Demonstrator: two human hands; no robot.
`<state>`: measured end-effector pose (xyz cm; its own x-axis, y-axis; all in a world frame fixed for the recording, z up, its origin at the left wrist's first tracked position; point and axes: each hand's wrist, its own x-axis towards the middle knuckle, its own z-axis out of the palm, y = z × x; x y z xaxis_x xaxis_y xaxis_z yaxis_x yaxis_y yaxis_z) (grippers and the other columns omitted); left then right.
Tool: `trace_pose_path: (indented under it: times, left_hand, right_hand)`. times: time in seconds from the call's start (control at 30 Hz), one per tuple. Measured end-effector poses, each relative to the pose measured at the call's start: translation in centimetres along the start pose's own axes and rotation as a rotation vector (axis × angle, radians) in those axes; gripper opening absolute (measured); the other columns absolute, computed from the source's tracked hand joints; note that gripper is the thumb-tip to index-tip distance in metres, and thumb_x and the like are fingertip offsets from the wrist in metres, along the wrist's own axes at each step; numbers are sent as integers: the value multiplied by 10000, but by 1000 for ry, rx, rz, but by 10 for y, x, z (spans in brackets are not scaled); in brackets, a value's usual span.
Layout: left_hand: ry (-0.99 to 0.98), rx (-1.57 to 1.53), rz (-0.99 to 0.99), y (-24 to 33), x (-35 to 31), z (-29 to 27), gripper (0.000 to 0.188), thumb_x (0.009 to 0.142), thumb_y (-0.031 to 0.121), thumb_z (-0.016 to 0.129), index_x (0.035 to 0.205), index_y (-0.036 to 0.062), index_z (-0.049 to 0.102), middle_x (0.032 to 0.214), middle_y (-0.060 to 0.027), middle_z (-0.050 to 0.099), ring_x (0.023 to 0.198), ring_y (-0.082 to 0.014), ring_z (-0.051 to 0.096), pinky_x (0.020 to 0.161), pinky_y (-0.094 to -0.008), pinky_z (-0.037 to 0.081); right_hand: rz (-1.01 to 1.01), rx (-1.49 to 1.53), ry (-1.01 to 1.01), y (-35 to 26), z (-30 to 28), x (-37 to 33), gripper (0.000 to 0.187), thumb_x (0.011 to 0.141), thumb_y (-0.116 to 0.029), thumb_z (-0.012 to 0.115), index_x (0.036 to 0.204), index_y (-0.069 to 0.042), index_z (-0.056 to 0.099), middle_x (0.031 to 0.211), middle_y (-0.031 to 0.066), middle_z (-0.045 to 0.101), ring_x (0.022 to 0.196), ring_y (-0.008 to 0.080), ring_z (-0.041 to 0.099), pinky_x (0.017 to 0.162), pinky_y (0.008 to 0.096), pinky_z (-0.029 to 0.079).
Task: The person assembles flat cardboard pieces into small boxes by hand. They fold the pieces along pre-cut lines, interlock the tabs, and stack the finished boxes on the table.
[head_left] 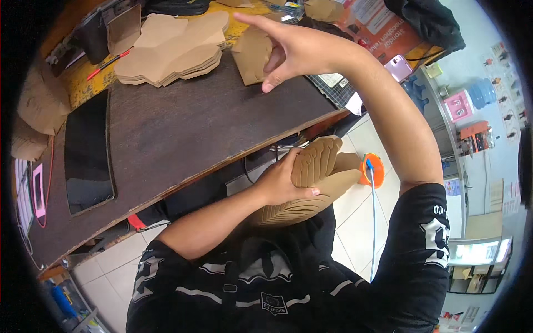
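My left hand grips a thick fanned stack of brown cardboard cutouts above my lap, its thumb lying across the top sheets. Beyond the table edge, my right hand reaches out with thumb and index finger spread wide. Close by its fingers stands a folded brown cardboard piece; whether the hidden fingers touch it I cannot tell. Left of that piece, a pile of flat, lobed brown cardboard cutouts lies on the dark tabletop.
A black glossy panel rests at the left of the table, with a red pen beyond it. A gridded cutting mat lies near the right edge. On the tiled floor stands an orange bucket with a long handle in it.
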<state>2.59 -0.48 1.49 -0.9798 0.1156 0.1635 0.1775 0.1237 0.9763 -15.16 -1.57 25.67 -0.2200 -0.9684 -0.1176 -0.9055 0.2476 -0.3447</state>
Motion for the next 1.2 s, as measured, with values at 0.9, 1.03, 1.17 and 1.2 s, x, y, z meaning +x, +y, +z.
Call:
trace_pose_path:
  times: [0.9, 1.03, 1.17, 1.2]
  left_hand:
    - [9, -78, 123, 22, -21, 3, 1096, 627, 445, 982, 1471, 50, 407, 1346, -194, 602, 1281, -326, 609, 1097, -440, 472]
    - [-38, 31, 191, 33, -29, 4, 1142, 566, 466, 1006, 1453, 51, 419, 1304, -180, 614, 1202, -337, 657, 1043, -437, 514]
    - [-23, 153, 249, 50, -36, 6, 1139, 533, 477, 1014, 1419, 53, 438, 1256, -176, 618, 1139, -362, 682, 982, -443, 545]
    - [-17, 170, 263, 51, -36, 5, 1136, 531, 480, 1013, 1414, 54, 440, 1249, -176, 618, 1135, -364, 683, 973, -444, 548]
  right_hand:
    - [217, 482, 272, -32, 47, -281, 191, 900, -23, 798, 1089, 2, 785, 996, 81, 794, 868, 127, 707, 813, 300, 562]
    - [321, 592, -67, -62, 41, -284, 224, 911, -5, 771, 1134, -4, 781, 1093, 105, 788, 1010, 184, 732, 863, 315, 567]
    - [65, 556, -235, -58, 36, -278, 241, 888, -52, 804, 1109, 25, 746, 1069, 150, 763, 970, 271, 726, 809, 380, 565]
    - [141, 646, -462, -44, 31, -281, 368, 891, -69, 801, 1227, 44, 705, 1198, 171, 742, 1057, 266, 713, 879, 392, 557]
